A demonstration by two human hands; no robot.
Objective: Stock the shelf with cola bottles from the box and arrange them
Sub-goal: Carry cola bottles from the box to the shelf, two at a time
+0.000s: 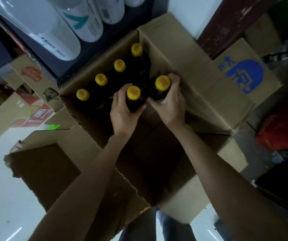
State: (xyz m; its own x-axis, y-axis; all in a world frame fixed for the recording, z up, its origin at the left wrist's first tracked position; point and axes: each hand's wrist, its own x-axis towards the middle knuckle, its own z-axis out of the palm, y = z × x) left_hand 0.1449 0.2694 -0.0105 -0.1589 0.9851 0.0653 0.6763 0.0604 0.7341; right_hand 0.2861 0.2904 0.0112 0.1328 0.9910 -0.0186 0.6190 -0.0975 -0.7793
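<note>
Two dark cola bottles with yellow caps are gripped at once inside the open cardboard box (178, 54): the nearer bottle (134, 100) is clasped around its shoulder by the left hand (122, 110), and the bottle beside it (160, 89) is wrapped just below the cap by the right hand (170, 105), fingers curled over the far side. Both bottles are held upright and sit close together, almost touching. Four more capped bottles (101, 80) are lined up in a diagonal row along the far-left wall of the box, while the near part of the box is seen to hold nothing. A shelf (80, 66) carrying large pale bottles (56, 35) is visible just beyond the box. Whether the gripped bottles have left the box floor cannot be told. Several risks may be judged from here: a one-handed hold on a smooth, heavy bottle could slip during lifting, the two bottles could be knocked together, and the raised flaps could be caught on the way out.
</note>
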